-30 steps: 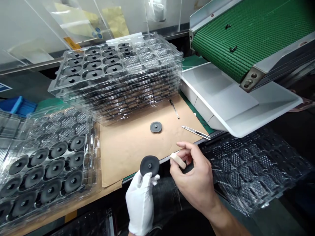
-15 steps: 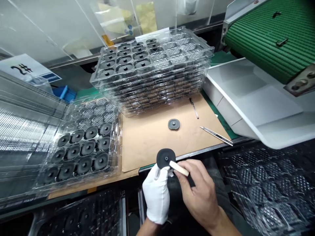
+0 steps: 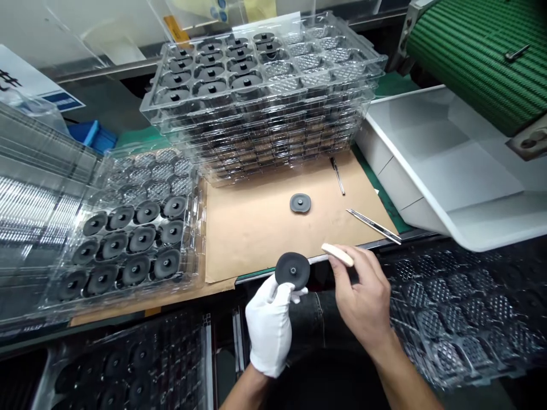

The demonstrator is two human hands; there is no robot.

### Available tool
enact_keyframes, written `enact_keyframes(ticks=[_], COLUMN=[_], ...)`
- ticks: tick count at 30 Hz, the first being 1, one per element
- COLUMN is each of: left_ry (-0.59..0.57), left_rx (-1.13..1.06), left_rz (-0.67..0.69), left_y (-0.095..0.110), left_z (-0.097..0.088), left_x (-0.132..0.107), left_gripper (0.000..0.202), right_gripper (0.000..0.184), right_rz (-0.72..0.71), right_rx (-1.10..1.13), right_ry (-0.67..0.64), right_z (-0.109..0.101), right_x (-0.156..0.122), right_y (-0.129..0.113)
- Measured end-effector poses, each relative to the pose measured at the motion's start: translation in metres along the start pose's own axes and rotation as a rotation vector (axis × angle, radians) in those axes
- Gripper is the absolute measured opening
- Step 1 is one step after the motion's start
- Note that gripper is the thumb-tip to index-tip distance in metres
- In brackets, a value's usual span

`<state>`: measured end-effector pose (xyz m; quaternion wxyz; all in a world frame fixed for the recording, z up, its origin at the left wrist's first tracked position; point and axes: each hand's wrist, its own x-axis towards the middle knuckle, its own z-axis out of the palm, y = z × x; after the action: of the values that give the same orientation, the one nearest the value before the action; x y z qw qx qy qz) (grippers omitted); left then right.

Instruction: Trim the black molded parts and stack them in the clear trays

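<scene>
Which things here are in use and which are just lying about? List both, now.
In use:
gloved left hand
dark round disc
bare right hand
pale block

Lying about:
second dark disc
tweezers
stacked clear trays
kraft paper
green conveyor belt

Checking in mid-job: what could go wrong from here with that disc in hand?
The black disc sits only on the fingertips of the gloved left hand, out over the bench edge, so it might slip and drop. The bare right hand, pinching a pale block, could leave skin marks if it touches the disc. The tweezers lie near the edge of the brown paper and might get knocked off.
</scene>
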<state>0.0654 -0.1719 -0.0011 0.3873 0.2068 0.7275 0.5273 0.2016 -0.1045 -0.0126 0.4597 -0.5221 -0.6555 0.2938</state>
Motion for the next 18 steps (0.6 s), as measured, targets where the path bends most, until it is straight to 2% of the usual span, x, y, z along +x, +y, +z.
enact_keyframes(ticks=[2, 5, 8, 13, 14, 15, 18], left_ry=[-0.015, -0.001, -0.012, -0.16, -0.171, -0.169, -0.12], left_rx=[0.021, 0.094, 0.163, 0.235, 0.239, 0.242, 0.231], left_rz=[0.028, 0.085, 0.161, 0.267, 0.255, 0.233, 0.155], left_y=[0.001, 0.004, 0.005, 0.002, 0.001, 0.001, 0.0], left_z=[0.001, 0.0, -0.003, -0.008, -0.008, -0.008, -0.008], left_x=[0.0, -0.001, -0.003, -0.006, -0.006, -0.006, -0.006], left_gripper=[0.023, 0.024, 0.031, 0.032, 0.033, 0.034, 0.036], right_gripper=[0.025, 0.024, 0.023, 0.021, 0.022, 0.023, 0.024], right_rz=[0.038, 0.037, -0.046, -0.241, -0.253, -0.241, -0.13], right_rx=[0.057, 0.177, 0.19, 0.029, -0.053, -0.153, -0.345], right_ry=[-0.055, -0.208, -0.351, -0.614, -0.587, -0.499, -0.137], right_z=[-0.006, -0.015, -0.02, -0.022, -0.022, -0.022, -0.023], right_x=[-0.002, -0.007, -0.004, 0.01, 0.011, 0.012, 0.01], right_y=[-0.002, -0.012, -0.022, -0.024, -0.021, -0.017, -0.008])
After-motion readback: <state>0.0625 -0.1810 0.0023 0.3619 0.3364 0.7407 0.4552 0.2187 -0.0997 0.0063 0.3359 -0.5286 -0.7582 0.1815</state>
